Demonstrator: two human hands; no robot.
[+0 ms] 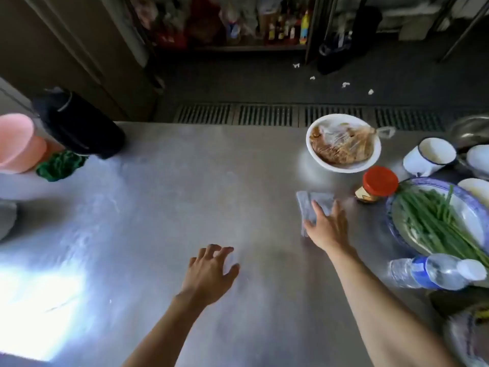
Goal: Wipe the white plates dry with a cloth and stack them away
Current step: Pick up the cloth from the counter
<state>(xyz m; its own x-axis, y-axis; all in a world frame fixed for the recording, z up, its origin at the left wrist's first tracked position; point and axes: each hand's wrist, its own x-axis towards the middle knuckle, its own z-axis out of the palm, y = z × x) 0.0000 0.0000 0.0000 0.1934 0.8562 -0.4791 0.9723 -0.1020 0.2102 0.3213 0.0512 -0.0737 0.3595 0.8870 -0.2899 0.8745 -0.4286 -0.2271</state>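
Note:
A folded grey cloth (311, 205) lies flat on the steel table (158, 207), right of centre. My right hand (326, 227) rests on the cloth with straight, spread fingers. My left hand (210, 272) hovers over bare table nearer me, fingers loosely curled and holding nothing. A white bowl (321, 160) holding a plastic bag of brown food stands behind the cloth. White dishes (479, 157) sit at the far right edge, partly cut off.
A red-lidded jar (377, 185) stands just right of the cloth. Further right are a blue-rimmed plate of green stalks (434, 221), a white enamel mug (430, 158) and a lying water bottle (434, 271). At far left: pink cups (16, 144), a black container (79, 125), a green cloth (60, 165).

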